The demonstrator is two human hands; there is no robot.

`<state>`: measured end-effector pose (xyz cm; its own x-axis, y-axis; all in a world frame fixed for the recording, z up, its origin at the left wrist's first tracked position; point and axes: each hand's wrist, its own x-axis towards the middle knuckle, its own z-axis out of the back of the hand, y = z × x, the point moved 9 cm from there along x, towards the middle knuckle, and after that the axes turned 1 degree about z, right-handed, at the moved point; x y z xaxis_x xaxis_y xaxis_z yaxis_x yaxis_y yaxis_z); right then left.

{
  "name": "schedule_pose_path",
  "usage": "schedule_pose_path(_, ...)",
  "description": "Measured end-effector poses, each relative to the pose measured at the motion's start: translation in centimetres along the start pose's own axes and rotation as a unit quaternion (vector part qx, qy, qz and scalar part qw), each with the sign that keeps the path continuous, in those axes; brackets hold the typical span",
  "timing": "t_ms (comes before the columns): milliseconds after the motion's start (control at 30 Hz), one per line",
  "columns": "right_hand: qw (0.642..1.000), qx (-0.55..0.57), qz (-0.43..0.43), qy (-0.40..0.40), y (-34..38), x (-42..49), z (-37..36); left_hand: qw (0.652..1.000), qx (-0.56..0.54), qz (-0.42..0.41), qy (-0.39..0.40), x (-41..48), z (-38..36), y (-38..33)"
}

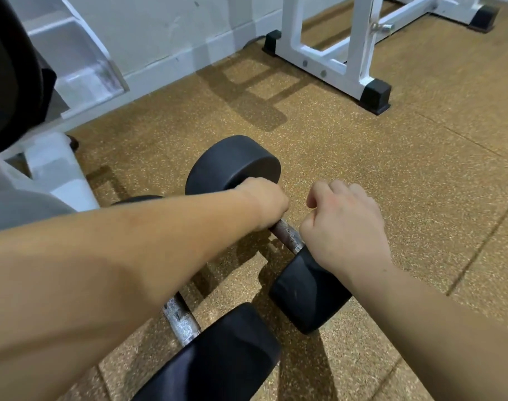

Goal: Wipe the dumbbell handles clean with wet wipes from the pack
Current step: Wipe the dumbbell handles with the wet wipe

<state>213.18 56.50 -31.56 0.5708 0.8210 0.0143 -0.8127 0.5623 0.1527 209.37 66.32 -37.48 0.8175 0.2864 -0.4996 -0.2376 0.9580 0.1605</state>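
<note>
Two black dumbbells lie on the speckled floor [362, 146]. The left hand [264, 204] is wrapped round the far dumbbell's knurled handle [287, 234]. The right hand [342, 224] is over that dumbbell's near head [307, 293] with its fingers curled under; whether they pinch anything I cannot tell. The nearer dumbbell [218, 357] lies just beside it.

Knurled metal handle [287, 234], matt black rubbery dumbbell heads [232, 164], speckled grainy floor [362, 157].
</note>
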Motion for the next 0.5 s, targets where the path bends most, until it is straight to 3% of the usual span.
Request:
schedule_pose_path(100, 1.000, -0.007, 0.002, 0.004, 0.1, 0.1, 0.0, 0.991, -0.118, 0.031, -0.057, -0.9, -0.1, -0.6)
schedule_pose_path(233, 1.000, 0.000, -0.002, 0.022, 0.0, 0.0, -0.1, 0.970, -0.238, -0.023, -0.045, -3.1, -0.6, -3.9)
schedule_pose_path(300, 1.000, 0.006, 0.000, 0.017, 0.1, 0.0, 0.0, 0.978, -0.199, -0.039, -0.047, -2.7, -0.6, -2.8)
schedule_pose_path(400, 1.000, -0.002, 0.001, 0.018, 0.0, 0.0, -0.1, 0.991, -0.104, 0.004, -0.081, -1.9, -0.7, 0.3)
schedule_pose_path(500, 0.999, 0.004, -0.001, 0.031, -0.1, 0.3, 0.0, 0.973, -0.168, 0.070, -0.138, -2.6, -0.7, 0.6)
